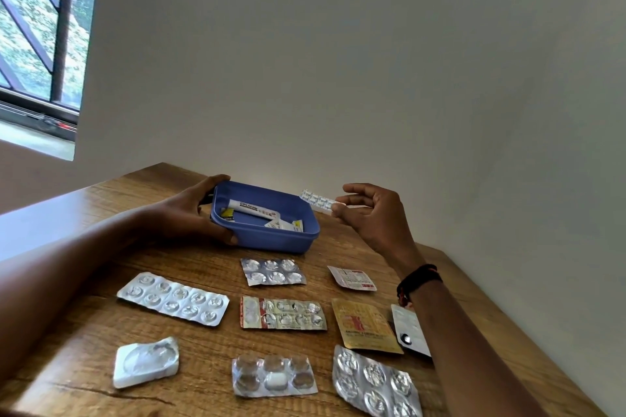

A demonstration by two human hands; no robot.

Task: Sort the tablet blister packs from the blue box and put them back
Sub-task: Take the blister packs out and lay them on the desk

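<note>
The blue box [271, 234] sits at the far middle of the wooden table [84, 298], tilted up on its left side. My left hand [189, 213] grips its left rim. Inside lie a white tube [252, 208] and a few small sachets [291, 224]. My right hand [372, 217] pinches one end of a small white blister pack [316, 200], held in the air just right of the box. Several blister packs lie spread out in front: a long silver one [172, 298], a small silver one [272, 271], a red-edged one [283, 313] and a gold one [366, 325].
Nearer me lie a white crumpled pack [145, 362], a clear-bubble pack [274, 376] and a large silver pack [376, 382]. A white pack [352, 278] and another [410, 328] partly under my right forearm lie at right. The wall stands close behind the table; a window [40, 27] is at left.
</note>
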